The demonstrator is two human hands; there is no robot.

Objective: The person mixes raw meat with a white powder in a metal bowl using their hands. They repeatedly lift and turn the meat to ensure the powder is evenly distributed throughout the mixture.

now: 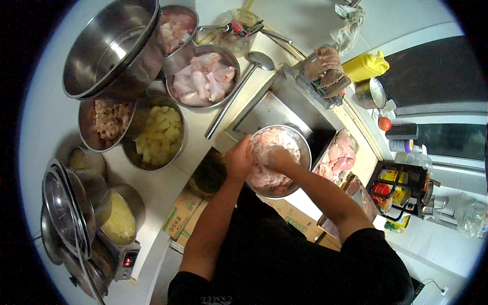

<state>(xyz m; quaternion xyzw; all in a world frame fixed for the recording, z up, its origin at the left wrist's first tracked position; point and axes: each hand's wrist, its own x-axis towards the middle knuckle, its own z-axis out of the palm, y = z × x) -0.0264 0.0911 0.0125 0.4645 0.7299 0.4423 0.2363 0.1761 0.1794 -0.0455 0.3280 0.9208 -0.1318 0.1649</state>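
Observation:
A stainless steel bowl [305, 152] sits in front of me at the near edge of a steel sink. It holds a pale pink mass of raw minced meat [268, 177]. My left hand [239, 158] grips the bowl's left rim. Inside the bowl, my right hand [281, 160] presses into the meat; its fingers are blurred and partly buried, so their pose is hidden. Just right of the bowl lies a pile of raw meat pieces [343, 150].
Beyond the bowl is the steel sink [267, 110]. A long-handled ladle [236, 97] lies beside a basin of raw poultry pieces [207, 78]. Leftward stand a pot of cut potatoes [162, 133], large stacked pots [114, 49] and a scale [127, 261]. Cardboard boxes [187, 215] are below.

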